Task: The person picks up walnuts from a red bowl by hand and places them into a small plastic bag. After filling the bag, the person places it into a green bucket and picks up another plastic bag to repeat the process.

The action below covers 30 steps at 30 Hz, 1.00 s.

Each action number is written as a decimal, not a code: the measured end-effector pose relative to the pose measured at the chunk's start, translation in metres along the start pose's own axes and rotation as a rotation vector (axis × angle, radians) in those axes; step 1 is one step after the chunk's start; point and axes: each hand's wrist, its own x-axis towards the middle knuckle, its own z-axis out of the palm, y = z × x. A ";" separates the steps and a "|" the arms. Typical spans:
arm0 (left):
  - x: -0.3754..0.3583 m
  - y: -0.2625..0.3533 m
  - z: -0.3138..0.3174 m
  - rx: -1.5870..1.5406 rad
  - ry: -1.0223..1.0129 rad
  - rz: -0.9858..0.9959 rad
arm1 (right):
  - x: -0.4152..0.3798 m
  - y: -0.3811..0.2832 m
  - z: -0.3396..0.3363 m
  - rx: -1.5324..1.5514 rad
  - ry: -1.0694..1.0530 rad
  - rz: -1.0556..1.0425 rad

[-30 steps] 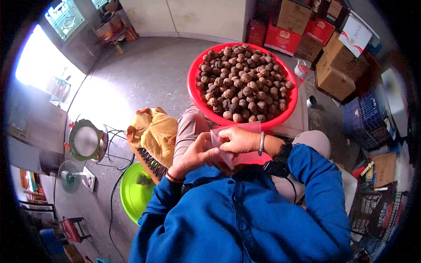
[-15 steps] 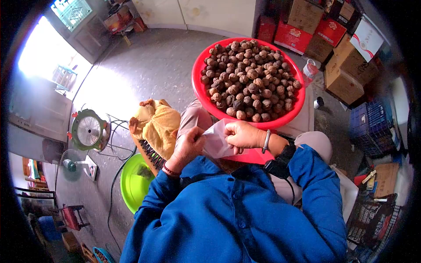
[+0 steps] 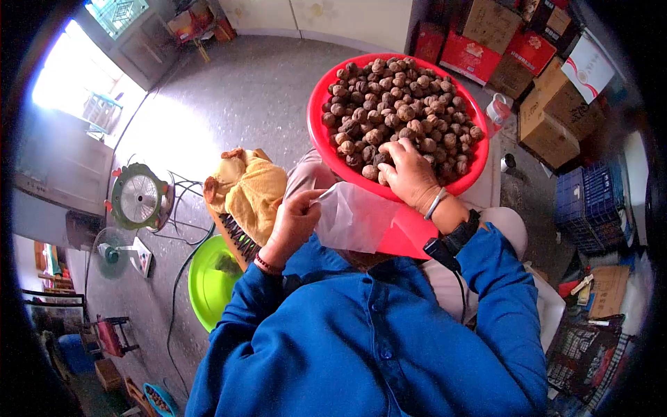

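A large red basin (image 3: 314, 128) full of brown walnuts (image 3: 389, 104) sits in front of me. My right hand (image 3: 410, 177) reaches over its near rim, fingertips down among the nearest walnuts; whether a nut is gripped cannot be made out. My left hand (image 3: 295, 221) pinches the upper left corner of a thin translucent white bag (image 3: 356, 221), which hangs over my lap. Behind the bag lies a flat pink-red surface (image 3: 410, 235).
A yellow cloth (image 3: 250, 198) rests on a wooden rack at my left, above a lime-green basin (image 3: 208, 285). Fans (image 3: 141, 198) and loose cables stand on the floor to the left. Cardboard boxes (image 3: 549, 132) and a blue crate (image 3: 589, 201) are at the right.
My right hand has let go of the bag and moved up and right into the walnuts. The bag now hangs spread out from my left hand alone.
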 end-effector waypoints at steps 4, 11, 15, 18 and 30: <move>0.001 0.000 0.001 -0.013 -0.055 0.049 | 0.003 0.012 0.010 -0.130 -0.114 -0.061; 0.009 -0.007 0.005 0.143 -0.012 0.149 | 0.005 0.015 0.021 -0.240 -0.167 -0.036; 0.006 0.007 0.007 0.103 -0.022 0.071 | 0.005 0.000 0.010 -0.151 -0.109 -0.041; 0.011 -0.013 0.008 0.090 -0.030 0.161 | 0.007 -0.028 -0.010 0.257 -0.011 -0.273; 0.005 0.015 0.003 0.262 -0.005 0.230 | -0.028 -0.044 0.009 0.203 -0.468 -0.335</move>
